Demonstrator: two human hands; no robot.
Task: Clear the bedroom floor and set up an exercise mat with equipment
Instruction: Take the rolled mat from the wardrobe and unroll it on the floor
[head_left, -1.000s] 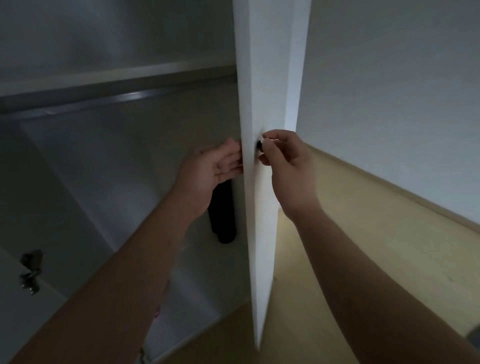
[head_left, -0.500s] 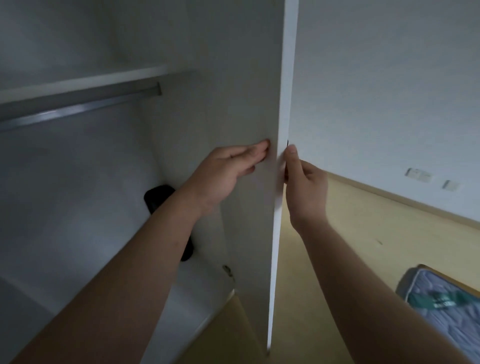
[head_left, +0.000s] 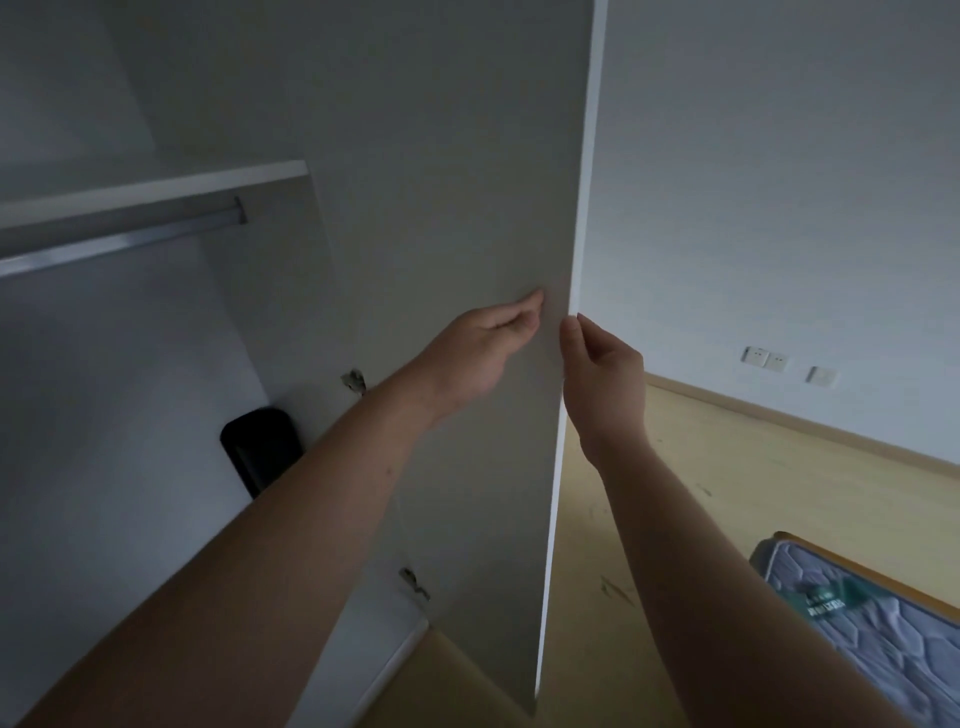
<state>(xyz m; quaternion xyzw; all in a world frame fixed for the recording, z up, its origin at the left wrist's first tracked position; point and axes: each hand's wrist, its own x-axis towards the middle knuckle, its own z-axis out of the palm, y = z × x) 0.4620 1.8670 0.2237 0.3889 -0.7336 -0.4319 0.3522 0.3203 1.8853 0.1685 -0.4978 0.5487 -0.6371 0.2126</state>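
A white wardrobe door (head_left: 441, 208) stands swung wide, its inner face towards me. My left hand (head_left: 483, 358) rests its fingertips flat on that inner face near the free edge. My right hand (head_left: 602, 379) pinches the door's edge from the outer side, the thumb on the edge. The knob is hidden behind the door. Inside the wardrobe a black rolled thing (head_left: 260, 447), perhaps a mat, stands upright against the back corner, partly hidden by my left forearm.
A shelf (head_left: 156, 189) and a metal hanging rail (head_left: 119, 244) cross the wardrobe's top. Two hinges (head_left: 355, 381) sit on the door's inner side. A grey quilted mattress (head_left: 872, 623) on a wooden frame lies at lower right on the pale wooden floor (head_left: 727, 493). Wall sockets (head_left: 763, 357) sit low on the wall.
The door has swung further open to the right with both hands on it. More of the wardrobe's inside, the black roll, the mattress and the sockets have come into view.
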